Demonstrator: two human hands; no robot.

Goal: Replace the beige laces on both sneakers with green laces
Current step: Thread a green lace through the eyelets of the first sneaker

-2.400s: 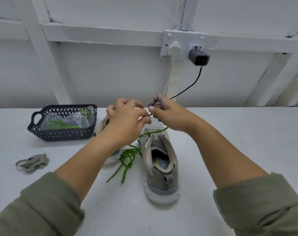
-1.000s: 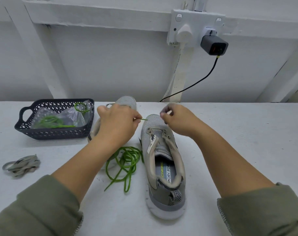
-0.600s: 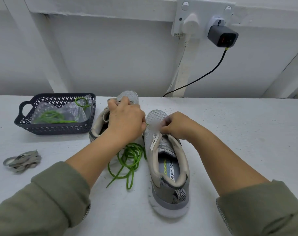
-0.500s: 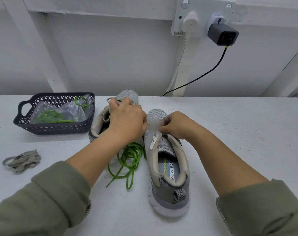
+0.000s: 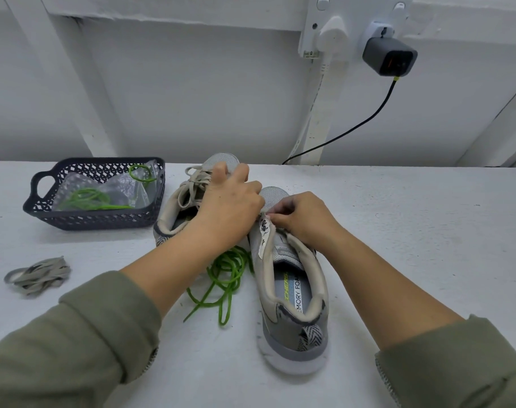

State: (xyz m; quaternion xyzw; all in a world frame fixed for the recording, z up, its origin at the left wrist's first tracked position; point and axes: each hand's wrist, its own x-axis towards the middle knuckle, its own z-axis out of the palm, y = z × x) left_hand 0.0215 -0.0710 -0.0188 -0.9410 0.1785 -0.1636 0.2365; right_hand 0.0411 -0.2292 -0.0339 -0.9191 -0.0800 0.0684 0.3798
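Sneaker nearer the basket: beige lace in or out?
In. A beige lace crosses the eyelets of the sneaker beside the basket, with loops visible by the left hand.

One wide-angle view, worn on the person's head, looks forward and down onto the counter (image 5: pixel 413 245) from close above its near side. It faces the white wall (image 5: pixel 192 98) behind the counter; the socket (image 5: pixel 324 28) there touches the picture's top edge.

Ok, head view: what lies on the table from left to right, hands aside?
Bundle of beige laces → dark basket → sneaker still in beige laces → unlaced sneaker. The loose green lace is left out: it overlaps both sneakers' spans.
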